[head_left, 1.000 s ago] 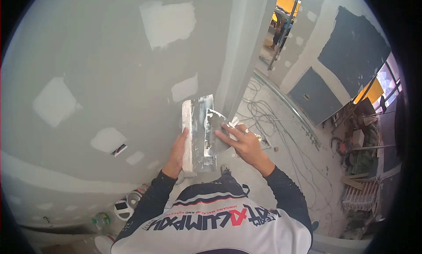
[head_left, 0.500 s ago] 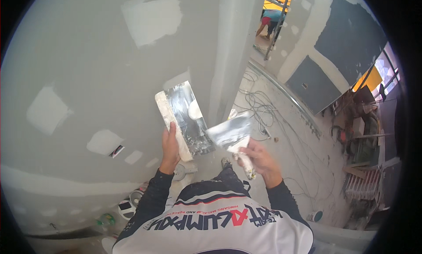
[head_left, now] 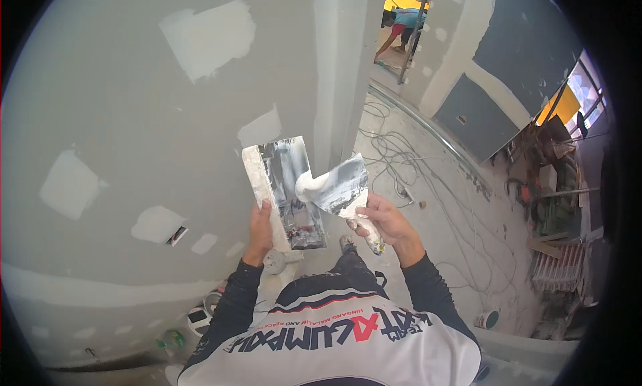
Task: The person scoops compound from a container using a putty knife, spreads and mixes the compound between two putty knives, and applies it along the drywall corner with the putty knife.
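Note:
My left hand (head_left: 261, 230) is closed round the compound-crusted back edge of a wide metal skimming blade (head_left: 287, 215), its flat face tilted toward me. A dab of white joint compound (head_left: 305, 185) lies near that blade's right edge. In my right hand (head_left: 388, 222) is a putty knife (head_left: 344, 184) with a broad smeared blade, gripped by its caked handle. The putty knife's left edge meets the compound and overlaps the skimming blade. Beyond both tools stands a grey drywall panel (head_left: 167, 132) with white filled patches.
Loose cables (head_left: 401, 155) trail over the dusty floor to the right. A metal track (head_left: 435, 129) runs along a far wall. Scrap and boards (head_left: 558, 252) are piled at far right. Buckets (head_left: 199, 317) stand low left. Another person (head_left: 403, 28) bends over beyond the opening.
The putty knife has moved left and up onto the skimming blade's compound, part of which now sits at the knife's edge. The view has shifted slightly right.

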### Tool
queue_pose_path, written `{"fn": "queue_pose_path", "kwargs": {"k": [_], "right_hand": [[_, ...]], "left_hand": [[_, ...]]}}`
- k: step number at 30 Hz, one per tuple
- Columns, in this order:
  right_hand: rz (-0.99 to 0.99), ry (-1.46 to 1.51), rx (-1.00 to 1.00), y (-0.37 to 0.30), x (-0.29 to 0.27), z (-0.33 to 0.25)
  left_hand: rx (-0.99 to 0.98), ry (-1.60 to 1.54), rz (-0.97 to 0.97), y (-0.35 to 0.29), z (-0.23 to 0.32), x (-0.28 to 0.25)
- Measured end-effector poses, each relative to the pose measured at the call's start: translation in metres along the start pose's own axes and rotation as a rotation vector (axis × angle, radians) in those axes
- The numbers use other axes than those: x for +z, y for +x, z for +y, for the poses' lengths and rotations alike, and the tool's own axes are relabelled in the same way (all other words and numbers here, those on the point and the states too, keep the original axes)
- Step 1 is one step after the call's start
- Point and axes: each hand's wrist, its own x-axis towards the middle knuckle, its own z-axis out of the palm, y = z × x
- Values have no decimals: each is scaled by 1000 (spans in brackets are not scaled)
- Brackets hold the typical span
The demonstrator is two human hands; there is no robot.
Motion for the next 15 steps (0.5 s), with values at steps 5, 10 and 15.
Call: {"fn": "queue_pose_path", "kwargs": {"k": [5,10,15], "right_hand": [[25,93,-166,27,-31,-2],[389,92,-421,98,-94,36],[556,203,-360,175,-206,152]], "left_hand": [[-10,45,-68,-12,33,2],[-246,-163,221,-30,5,-39],[-455,-104,350,-75,-66,-93]]}}
